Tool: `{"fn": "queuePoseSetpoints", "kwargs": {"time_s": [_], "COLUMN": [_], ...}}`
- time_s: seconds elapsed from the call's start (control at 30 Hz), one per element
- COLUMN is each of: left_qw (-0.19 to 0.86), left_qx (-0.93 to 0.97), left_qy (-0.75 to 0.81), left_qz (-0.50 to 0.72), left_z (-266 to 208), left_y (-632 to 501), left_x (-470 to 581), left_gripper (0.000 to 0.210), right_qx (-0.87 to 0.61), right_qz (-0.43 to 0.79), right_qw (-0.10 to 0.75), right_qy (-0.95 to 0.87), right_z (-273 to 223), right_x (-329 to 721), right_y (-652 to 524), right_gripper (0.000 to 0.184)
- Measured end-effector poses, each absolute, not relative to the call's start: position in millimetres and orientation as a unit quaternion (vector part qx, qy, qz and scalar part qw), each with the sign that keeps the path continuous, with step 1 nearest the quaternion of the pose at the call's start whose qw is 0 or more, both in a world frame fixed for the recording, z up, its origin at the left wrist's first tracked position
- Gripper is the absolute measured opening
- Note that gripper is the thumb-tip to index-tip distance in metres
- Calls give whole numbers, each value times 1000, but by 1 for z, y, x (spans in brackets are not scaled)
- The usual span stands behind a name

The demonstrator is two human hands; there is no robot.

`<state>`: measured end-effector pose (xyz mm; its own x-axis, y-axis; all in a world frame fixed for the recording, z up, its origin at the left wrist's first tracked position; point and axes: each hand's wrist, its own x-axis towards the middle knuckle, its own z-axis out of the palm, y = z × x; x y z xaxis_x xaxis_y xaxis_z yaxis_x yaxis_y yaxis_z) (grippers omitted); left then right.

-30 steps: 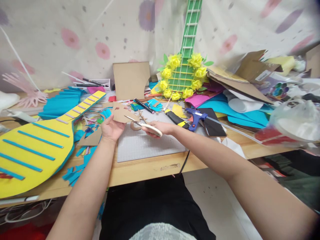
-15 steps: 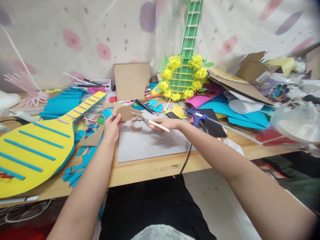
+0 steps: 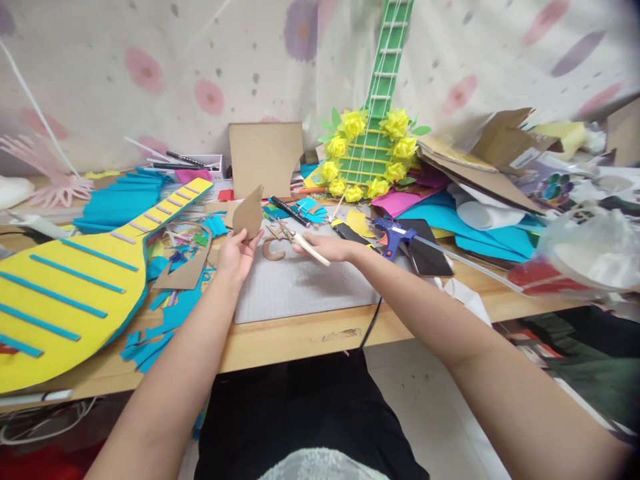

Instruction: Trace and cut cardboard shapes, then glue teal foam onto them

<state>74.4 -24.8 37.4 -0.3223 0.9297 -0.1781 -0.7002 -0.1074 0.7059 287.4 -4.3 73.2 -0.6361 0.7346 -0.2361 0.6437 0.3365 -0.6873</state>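
Note:
My left hand point(image 3: 240, 255) pinches a brown cardboard piece point(image 3: 248, 215) by its lower edge. The piece is leaf-shaped, with its pointed tip upward. To the right, my right hand point(image 3: 323, 247) is closed around the pale handles of scissors point(image 3: 309, 248), whose blades point left toward the cardboard but stay apart from it. A curved cardboard offcut point(image 3: 273, 252) lies on the grey cutting mat point(image 3: 300, 293) between the two hands. Small scraps beside the blades are too blurred to make out well.
A yellow cardboard guitar shape point(image 3: 65, 300) lies left among blue paper scraps point(image 3: 155, 343). Behind stands a green guitar shape point(image 3: 373, 150) with yellow flowers. A blue glue gun point(image 3: 393, 237), a dark tablet point(image 3: 429, 247) and a plastic bag point(image 3: 587, 247) are to the right.
My left hand has turned the cardboard piece from lying sideways to tip up. The scissors have drawn away from it, and my right hand has shifted slightly left.

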Motion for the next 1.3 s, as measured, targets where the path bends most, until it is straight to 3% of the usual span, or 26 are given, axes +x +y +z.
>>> {"fn": "queuePoseSetpoints", "kwargs": {"time_s": [0.17,0.53,1.3], "left_qw": [581,546,570], "left_qx": [178,226,219], "left_qy": [374,413,434], "left_qz": [700,693,663], "left_z": [35,35,33], "left_y": [-28,-28,-28], "left_x": [81,88,92], "left_gripper": [18,13,15], "right_qx": [-399,-367,-385], "right_qz": [412,567,564], "right_qw": [26,21,73], "right_qy": [-818,-737,-727], "right_z": [79,74,57], "right_x": [265,264,273], "right_y": [-12,-9,-5], "right_gripper": [62,37,41]}}
